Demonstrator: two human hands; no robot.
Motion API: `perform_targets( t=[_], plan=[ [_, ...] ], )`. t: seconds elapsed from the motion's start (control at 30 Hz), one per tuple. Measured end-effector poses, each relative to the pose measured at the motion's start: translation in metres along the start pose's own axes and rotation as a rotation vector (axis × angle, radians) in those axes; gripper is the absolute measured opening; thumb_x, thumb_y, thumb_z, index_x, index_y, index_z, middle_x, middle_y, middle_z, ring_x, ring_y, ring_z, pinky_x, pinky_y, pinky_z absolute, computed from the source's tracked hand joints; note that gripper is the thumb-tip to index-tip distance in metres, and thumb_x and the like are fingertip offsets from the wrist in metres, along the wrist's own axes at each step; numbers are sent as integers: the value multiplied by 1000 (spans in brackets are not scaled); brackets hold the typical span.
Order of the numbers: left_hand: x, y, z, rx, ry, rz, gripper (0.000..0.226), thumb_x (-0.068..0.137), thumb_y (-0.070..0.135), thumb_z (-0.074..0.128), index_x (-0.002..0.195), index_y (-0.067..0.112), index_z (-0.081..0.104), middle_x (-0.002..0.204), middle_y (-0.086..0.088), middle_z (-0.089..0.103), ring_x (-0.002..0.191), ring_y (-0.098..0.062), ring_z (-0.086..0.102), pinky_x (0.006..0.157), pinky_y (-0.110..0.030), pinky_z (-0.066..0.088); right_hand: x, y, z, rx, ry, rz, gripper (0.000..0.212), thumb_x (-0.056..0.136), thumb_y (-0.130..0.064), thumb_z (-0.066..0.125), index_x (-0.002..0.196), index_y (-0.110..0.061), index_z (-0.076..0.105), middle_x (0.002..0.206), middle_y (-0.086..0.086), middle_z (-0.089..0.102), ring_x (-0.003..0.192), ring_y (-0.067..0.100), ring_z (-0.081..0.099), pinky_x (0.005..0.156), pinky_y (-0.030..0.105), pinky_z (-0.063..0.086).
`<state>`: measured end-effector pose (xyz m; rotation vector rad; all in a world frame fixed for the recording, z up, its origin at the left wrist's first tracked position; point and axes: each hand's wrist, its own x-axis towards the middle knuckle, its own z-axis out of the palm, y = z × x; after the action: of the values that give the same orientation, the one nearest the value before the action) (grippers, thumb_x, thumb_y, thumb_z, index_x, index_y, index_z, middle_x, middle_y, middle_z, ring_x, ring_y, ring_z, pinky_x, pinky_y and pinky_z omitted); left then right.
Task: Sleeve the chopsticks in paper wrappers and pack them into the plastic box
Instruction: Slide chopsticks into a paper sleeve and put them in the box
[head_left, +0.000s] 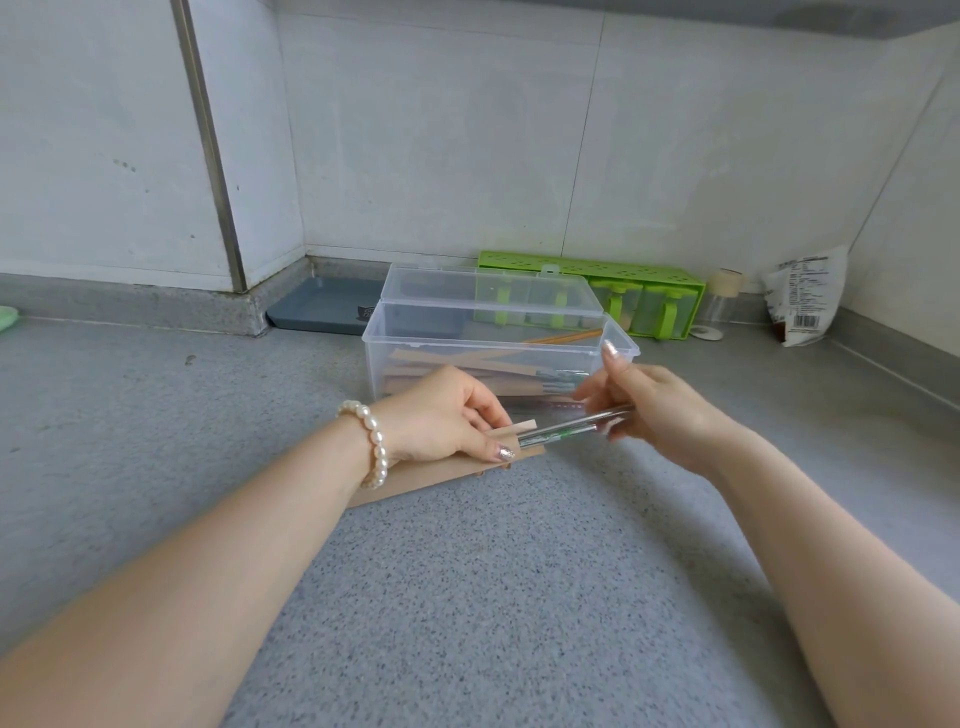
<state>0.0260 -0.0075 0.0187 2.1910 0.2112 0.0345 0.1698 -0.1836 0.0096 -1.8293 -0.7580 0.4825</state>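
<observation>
Clear plastic box (395, 358) holds sleeved chopsticks — left hand (441, 415) grips a wrapper (415, 475), right hand (644, 400) pinches chopsticks (566, 428).

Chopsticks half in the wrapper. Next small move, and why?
Probably push on: the right hand slides the chopsticks further left into the paper wrapper while the left hand pinches its mouth. Only their tips are inside; most of their length is bare, and the plastic box stands open behind.

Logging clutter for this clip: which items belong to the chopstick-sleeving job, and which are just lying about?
Job: chopsticks, paper wrapper, plastic box, sleeved pairs inside it.

Lying about: green rack, blue tray, small jar, printed bag.
</observation>
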Motion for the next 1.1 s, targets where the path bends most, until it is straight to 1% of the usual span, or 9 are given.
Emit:
perform_targets(
  t=[0.2,0.43,0.63,0.7,0.77,0.83,0.9,1.03,1.1],
  plan=[
    [-2,2,2,-26,-4,23,20,71,1,76,89,6,69,67,8,70,65,-1,67,69,-14,53,3,-3,22,58,-184,8,73,80,-67,24,104,-12,66,83,6,63,80,19,57,70,30,44],
    [-2,6,5,-96,-8,33,17,71,-2,75,82,10,69,66,4,71,63,-5,67,64,-13,51,-1,-9,27,43,-308,-7,75,80,-68,20,112,-15,63,85,7,62,72,16,55,65,27,42],
    [-2,5,5,-81,-6,29,18,69,-2,76,78,12,69,64,5,70,61,-4,66,66,-14,52,-6,-11,32,-61,-308,-47,69,86,-63,18,111,-18,64,85,8,63,69,15,57,68,29,44],
    [-1,5,5,-69,-4,28,18,69,0,77,79,12,69,65,4,70,62,-4,66,67,-15,52,-6,-12,32,-80,-276,-52,68,87,-62,21,108,-14,64,78,7,63,63,15,56,62,27,44],
    [0,5,5,-66,3,25,18,70,1,76,81,12,68,68,4,71,64,-4,67,69,-16,53,-4,-12,30,-70,-204,-55,61,84,-60,34,100,-9,63,66,6,58,57,18,52,54,27,40],
    [0,4,1,-61,26,21,19,70,2,76,82,14,67,68,5,71,64,-3,67,68,-16,52,-2,-11,22,3,-151,-56,46,77,-50,55,88,-6,61,60,8,55,52,20,48,49,28,37],
    [-1,4,-4,-60,49,19,19,71,5,77,83,16,67,69,6,72,63,-2,67,69,-17,50,-3,-12,11,138,-146,-47,28,72,-29,66,82,-3,60,58,9,57,46,17,49,45,23,38],
    [-4,6,-8,-100,101,20,18,72,11,77,86,19,66,70,8,72,67,0,66,73,-19,48,-7,-11,3,373,-112,-51,9,71,-8,64,71,0,66,57,11,62,45,17,54,45,22,45],
    [-2,13,-16,-126,293,56,14,76,21,74,87,20,66,79,8,72,73,-2,66,74,-22,49,-7,-17,-1,459,-27,-84,12,75,-4,61,66,-2,69,55,12,61,43,17,54,44,21,43]
  ],
)
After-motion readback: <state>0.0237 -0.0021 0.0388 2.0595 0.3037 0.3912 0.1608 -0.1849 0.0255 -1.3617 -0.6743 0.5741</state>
